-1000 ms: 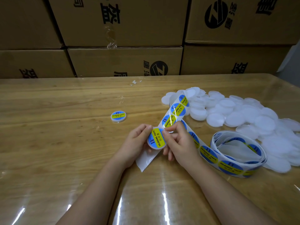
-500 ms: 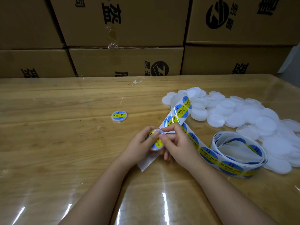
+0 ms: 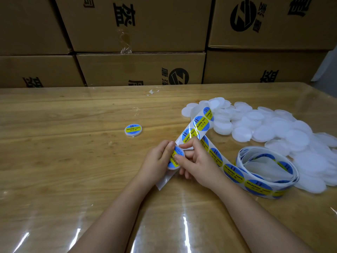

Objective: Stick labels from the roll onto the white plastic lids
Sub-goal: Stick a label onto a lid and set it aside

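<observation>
One labelled lid (image 3: 133,130) lies flat on the table (image 3: 54,161), up and left of the grip, well apart from it. Left hand (image 3: 156,161): fingers curled round one lid (image 3: 175,158), thumb lying along the left edge of its blue-yellow label, closed tight. Lid is tilted, held between both hands just above the table. One bare backing tail (image 3: 165,181) hangs below the grip. Right hand (image 3: 198,165): thumb on the label face, forefinger over the lid's top edge, pinching it; other fingers loosely curled beneath. One label strip (image 3: 196,127) rises up-right from the grip, three labels showing on that stretch, then folds back down to one loose roll (image 3: 264,172) right of the grip. White lids pile (image 3: 273,128) is up-right, too many to count. Six cardboard boxes (image 3: 138,70) are stacked behind.
</observation>
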The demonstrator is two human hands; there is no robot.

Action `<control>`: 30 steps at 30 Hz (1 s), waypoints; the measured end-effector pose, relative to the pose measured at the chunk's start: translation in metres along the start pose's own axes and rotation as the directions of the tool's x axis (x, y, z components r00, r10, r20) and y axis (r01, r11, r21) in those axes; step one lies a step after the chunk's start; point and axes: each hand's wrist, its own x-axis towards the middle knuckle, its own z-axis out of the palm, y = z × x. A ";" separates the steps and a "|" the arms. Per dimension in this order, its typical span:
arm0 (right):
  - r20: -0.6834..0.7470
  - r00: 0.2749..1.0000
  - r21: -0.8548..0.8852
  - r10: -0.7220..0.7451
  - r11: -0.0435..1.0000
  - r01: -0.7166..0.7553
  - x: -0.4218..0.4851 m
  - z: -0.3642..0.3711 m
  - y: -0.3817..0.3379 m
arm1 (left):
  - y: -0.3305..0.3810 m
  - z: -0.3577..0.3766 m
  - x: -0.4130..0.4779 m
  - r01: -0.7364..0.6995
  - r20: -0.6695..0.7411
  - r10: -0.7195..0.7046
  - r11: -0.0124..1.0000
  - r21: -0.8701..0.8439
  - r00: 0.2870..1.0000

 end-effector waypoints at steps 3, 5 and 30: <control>0.015 1.000 0.034 0.010 0.999 -0.010 0.000 -0.001 -0.001 | 0.001 0.001 -0.001 -0.014 -0.021 0.014 1.000 0.018 1.000; 0.011 1.000 0.030 0.020 0.999 -0.020 0.000 -0.001 -0.002 | 0.001 0.002 -0.001 -0.018 -0.020 0.019 0.999 0.027 1.000; -0.218 0.969 -0.025 0.116 0.992 -0.124 0.004 -0.004 -0.012 | 0.007 0.000 -0.004 0.171 0.237 -0.089 0.920 -0.352 0.968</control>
